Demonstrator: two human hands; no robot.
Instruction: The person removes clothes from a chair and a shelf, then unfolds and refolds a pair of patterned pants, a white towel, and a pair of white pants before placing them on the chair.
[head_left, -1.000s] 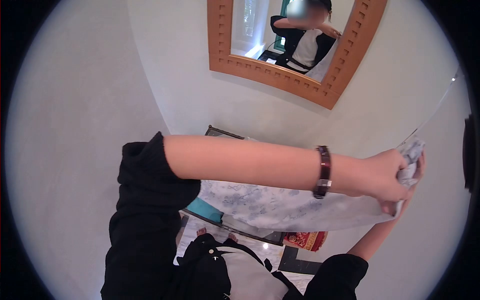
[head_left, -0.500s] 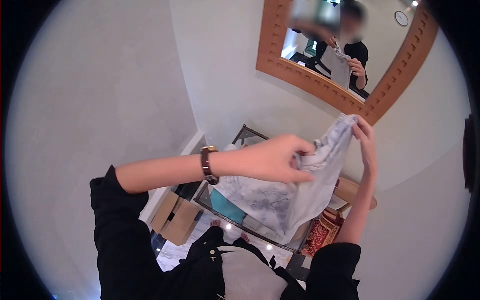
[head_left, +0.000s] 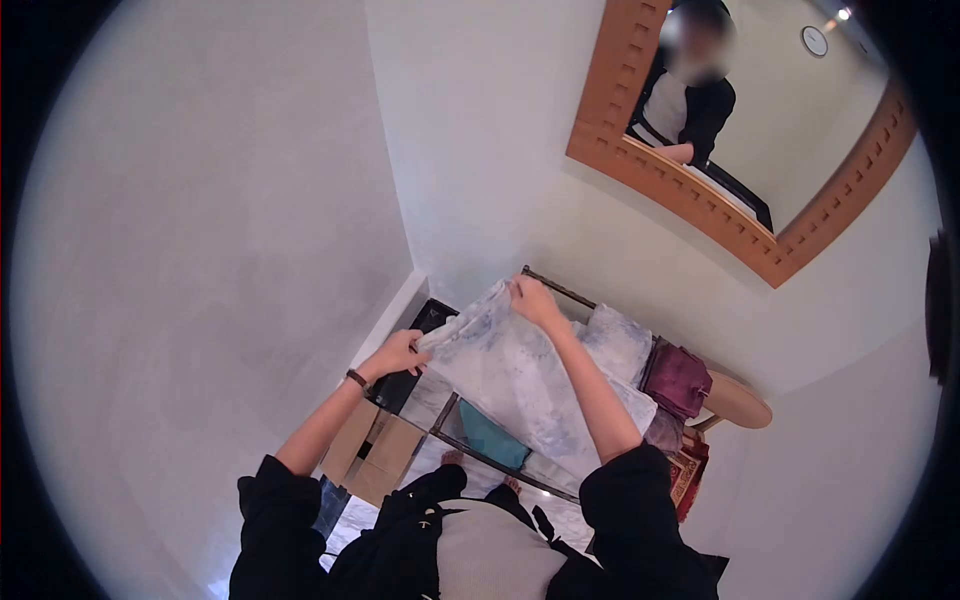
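A white garment with a blue pattern is stretched between my two hands, over a glass-topped table with a dark metal frame. My left hand pinches one corner of its gathered edge, at the table's left end. My right hand grips the other end of that edge, farther back. The lower part of the garment spreads toward the table's front right. My right forearm crosses over it and hides some of it. Beside it lies another piece of similar patterned cloth.
A burgundy bag sits at the table's right end, by a wooden stool and a red patterned item. Something teal shows near the front edge. On the left are a cardboard box and a black case. A wood-framed mirror hangs behind.
Both hands have moved left and down with the garment, from raised before the mirror to low over the table. The garment is now spread wider. The burgundy bag has come into sight.
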